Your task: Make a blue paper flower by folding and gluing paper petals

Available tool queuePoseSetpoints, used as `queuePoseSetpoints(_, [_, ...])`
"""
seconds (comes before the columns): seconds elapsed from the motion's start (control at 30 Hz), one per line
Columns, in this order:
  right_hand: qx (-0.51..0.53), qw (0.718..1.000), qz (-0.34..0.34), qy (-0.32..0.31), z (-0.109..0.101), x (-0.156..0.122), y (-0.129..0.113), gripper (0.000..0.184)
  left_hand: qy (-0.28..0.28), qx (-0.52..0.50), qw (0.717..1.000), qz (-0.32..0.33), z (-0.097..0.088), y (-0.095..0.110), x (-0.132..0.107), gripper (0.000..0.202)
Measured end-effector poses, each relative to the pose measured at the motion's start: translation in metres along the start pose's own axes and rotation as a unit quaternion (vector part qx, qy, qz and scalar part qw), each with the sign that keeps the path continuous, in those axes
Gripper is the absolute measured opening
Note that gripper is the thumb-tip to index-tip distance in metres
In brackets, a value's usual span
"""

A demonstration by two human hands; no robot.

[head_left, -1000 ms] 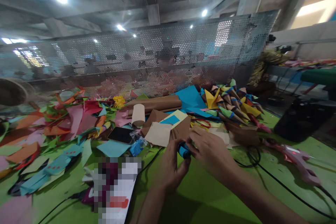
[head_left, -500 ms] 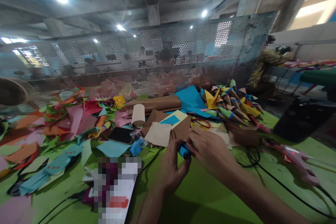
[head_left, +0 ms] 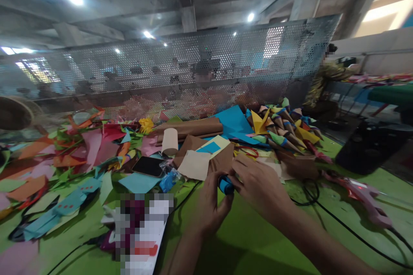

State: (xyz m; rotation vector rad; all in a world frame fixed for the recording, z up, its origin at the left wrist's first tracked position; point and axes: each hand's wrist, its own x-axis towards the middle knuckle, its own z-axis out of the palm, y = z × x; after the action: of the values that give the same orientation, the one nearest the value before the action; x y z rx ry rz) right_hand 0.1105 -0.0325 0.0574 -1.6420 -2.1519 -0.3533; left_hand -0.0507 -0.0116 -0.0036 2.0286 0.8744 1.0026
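Observation:
A small blue paper roll (head_left: 226,185) with a dark, hollow-looking end is held just above the green table. My left hand (head_left: 210,206) curls around its left side, with the thumb beneath. From the right, the fingertips of my right hand (head_left: 256,180) pinch its upper right edge. Just beyond my hands lie a beige paper piece (head_left: 194,164), a brown sheet (head_left: 222,159) and a pale yellow strip (head_left: 222,142) with a blue rectangle on it. My fingers cover much of the roll.
Coloured paper scraps (head_left: 93,146) cover the left side. A black phone (head_left: 148,166) lies left of my hands. On the right are a pink glue gun (head_left: 364,197) with a trailing cord, and paper cones (head_left: 287,124). A perforated metal screen (head_left: 145,73) stands behind; a person (head_left: 325,73) is far right.
My hands and the blue roll have barely shifted. The person at far right has moved slightly.

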Motion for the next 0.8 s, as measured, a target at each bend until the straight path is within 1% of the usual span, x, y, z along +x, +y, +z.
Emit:
queuePoseSetpoints(0.17, [0.011, 0.999, -0.032, 0.033, 0.0008, -0.0006, 0.0008, 0.006, -0.001, 0.001, 1.0, 0.005, 0.0002, -0.0023, -0.0009, 0.034])
queuePoseSetpoints(0.3, [0.027, 0.997, -0.065, 0.044, 0.0025, 0.0001, 0.003, 0.007, 0.002, -0.003, 1.0, 0.008, 0.0016, -0.0058, -0.0024, 0.036])
queuePoseSetpoints(0.53, [0.032, 0.996, -0.077, 0.022, 0.0034, 0.0021, 0.0049, 0.007, 0.001, -0.004, 1.0, 0.017, 0.0024, -0.0084, -0.0017, 0.039])
queuePoseSetpoints(0.63, [0.03, 0.996, -0.079, 0.015, 0.0038, 0.0027, 0.0066, 0.006, -0.001, 0.002, 1.0, 0.01, 0.002, -0.0085, -0.0015, 0.037])
queuePoseSetpoints(0.8, [0.05, 0.994, -0.094, 0.008, 0.0029, 0.0048, 0.0091, 0.003, 0.012, -0.004, 1.0, 0.018, 0.0026, -0.0088, -0.0003, 0.041])
